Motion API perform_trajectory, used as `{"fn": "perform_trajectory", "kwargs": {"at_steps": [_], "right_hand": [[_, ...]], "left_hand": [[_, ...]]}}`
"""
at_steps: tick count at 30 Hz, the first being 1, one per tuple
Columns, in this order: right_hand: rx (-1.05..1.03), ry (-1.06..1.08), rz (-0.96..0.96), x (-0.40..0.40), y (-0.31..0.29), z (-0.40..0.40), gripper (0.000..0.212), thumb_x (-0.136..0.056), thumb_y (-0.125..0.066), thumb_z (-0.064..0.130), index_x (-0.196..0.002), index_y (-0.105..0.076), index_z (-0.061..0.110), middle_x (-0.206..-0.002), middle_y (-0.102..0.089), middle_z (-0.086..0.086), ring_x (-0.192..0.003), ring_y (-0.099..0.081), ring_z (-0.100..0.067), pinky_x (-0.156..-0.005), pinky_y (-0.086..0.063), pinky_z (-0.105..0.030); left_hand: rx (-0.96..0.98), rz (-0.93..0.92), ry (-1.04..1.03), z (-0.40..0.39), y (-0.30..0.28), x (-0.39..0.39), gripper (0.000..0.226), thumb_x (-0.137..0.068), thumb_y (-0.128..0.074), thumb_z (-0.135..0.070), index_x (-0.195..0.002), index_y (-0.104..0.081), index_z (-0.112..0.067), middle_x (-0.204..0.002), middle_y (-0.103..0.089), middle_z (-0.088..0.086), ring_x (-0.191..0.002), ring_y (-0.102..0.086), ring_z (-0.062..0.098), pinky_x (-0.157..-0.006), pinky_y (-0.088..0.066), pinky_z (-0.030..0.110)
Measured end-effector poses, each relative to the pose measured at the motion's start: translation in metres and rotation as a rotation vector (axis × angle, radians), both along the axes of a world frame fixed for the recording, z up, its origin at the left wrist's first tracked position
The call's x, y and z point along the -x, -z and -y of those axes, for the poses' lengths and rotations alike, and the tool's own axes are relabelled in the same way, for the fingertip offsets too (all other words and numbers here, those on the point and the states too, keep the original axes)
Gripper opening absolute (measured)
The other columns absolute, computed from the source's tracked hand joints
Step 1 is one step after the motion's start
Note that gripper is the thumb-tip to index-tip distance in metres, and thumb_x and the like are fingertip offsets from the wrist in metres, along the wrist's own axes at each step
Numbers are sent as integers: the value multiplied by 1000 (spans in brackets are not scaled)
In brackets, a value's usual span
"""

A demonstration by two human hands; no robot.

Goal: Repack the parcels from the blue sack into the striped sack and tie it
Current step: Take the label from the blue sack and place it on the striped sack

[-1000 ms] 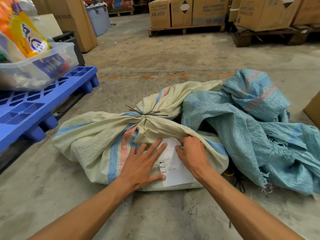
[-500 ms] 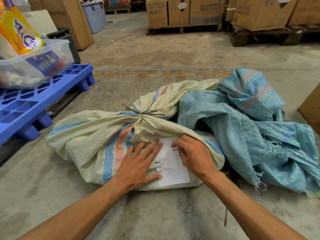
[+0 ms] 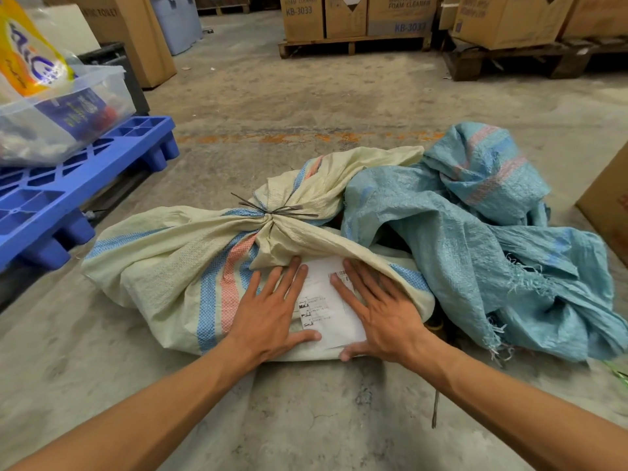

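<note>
The cream striped sack [image 3: 163,263] lies full on the concrete floor, its neck cinched by a dark cable tie [image 3: 272,214]. A white paper label [image 3: 326,304] lies on its near side. My left hand [image 3: 272,311] presses flat on the label's left edge with fingers spread. My right hand [image 3: 377,311] lies flat on the label's right side, fingers straight. The blue sack [image 3: 475,232] lies crumpled and limp to the right, touching the striped sack.
A blue plastic pallet [image 3: 51,205] at the left carries a clear tub [image 3: 68,120] of packets. Cardboard boxes on wooden pallets [image 3: 356,45] line the back. Another carton [image 3: 608,198] stands at the right edge. Bare concrete lies in front of me.
My right hand has uncurled from a bent-finger press to lie flat on the label. My left hand stays flat. The camera has moved closer and slightly left.
</note>
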State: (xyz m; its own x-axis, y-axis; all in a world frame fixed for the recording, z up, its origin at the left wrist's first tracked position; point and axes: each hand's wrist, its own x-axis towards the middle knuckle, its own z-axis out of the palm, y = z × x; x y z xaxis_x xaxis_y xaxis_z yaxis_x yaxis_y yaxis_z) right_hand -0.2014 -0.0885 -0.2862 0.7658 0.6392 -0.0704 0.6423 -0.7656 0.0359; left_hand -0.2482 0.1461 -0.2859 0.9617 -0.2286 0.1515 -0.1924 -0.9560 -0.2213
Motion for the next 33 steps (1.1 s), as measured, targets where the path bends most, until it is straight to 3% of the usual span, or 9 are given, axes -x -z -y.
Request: {"fn": "perform_trajectory", "kwargs": {"at_steps": [4, 7, 11, 16, 21, 24, 29, 31, 33], "right_hand": [[-65, -102, 57, 3, 3, 5, 92, -88, -23, 81, -157, -19, 21, -164, -15, -8, -151, -6, -25, -119, -3, -43], [-53, -146, 126, 6, 18, 6, 73, -95, -26, 61, -156, -25, 22, -163, -21, -2, -151, -13, -24, -118, -7, -45], [-34, -213, 202, 6, 23, 8, 76, -92, -28, 63, -156, -23, 22, -164, -17, -6, -150, -15, -30, -117, -10, -51], [-19, -168, 202, 7, 23, 12, 74, -94, -26, 61, -155, -27, 18, -163, -20, -7, -151, -17, -26, -117, -14, -47], [35, -166, 170, 6, 22, 17, 76, -90, -28, 66, -154, -31, 26, -162, -24, -4, -150, -21, -25, -117, -15, -47], [78, -149, 92, 6, 23, 17, 85, -84, -26, 78, -153, -28, 28, -161, -27, -4, -149, -19, -25, -116, -16, -49], [88, -229, 31, 14, 0, 20, 75, -96, -15, 69, -158, -2, 29, -165, 5, 0, -152, 10, -26, -119, 14, -43], [-54, -207, -80, 16, -24, 18, 55, -104, -30, 44, -156, -22, 26, -163, -21, -1, -150, -18, -26, -122, -9, -40], [-383, -127, -89, 17, -49, 16, 40, -97, -43, 14, -135, -53, 23, -134, -60, -1, -119, -56, -20, -103, -43, -38]], "left_hand": [[-27, 94, 57, -1, 6, 5, 71, -95, -28, -60, -155, -27, -21, -162, -23, 2, -144, -34, 27, -113, -23, 54], [-55, 85, 26, 1, 9, 5, 70, -93, -27, -56, -153, -33, -20, -160, -29, 1, -141, -39, 27, -111, -28, 56], [-50, 77, -30, 5, 9, 4, 79, -89, -30, -61, -151, -36, -14, -158, -31, 5, -141, -37, 25, -110, -31, 56], [-57, 79, 8, 3, 9, 1, 84, -88, -30, -66, -149, -38, -8, -157, -34, 11, -142, -38, 26, -113, -20, 55], [-149, -23, -1, -7, -4, -5, 99, -82, -17, -80, -150, -38, -11, -155, -38, 7, -140, -39, 26, -113, -30, 55], [-165, -28, 18, -11, -8, -3, 101, -80, -24, -83, -149, -39, -11, -154, -40, 6, -138, -41, 27, -112, -31, 55], [-108, 98, 20, 6, -21, 5, 63, -88, -44, -65, -125, -56, -15, -126, -55, 6, -111, -52, 28, -92, -42, 48], [-60, 144, 60, 16, -33, 4, 41, -92, -45, -53, -110, -59, -19, -110, -58, 3, -97, -54, 25, -80, -43, 42], [51, 153, 94, 26, -46, -2, 26, -95, -45, -41, -103, -60, -22, -99, -62, -1, -87, -56, 22, -73, -45, 38]]}}
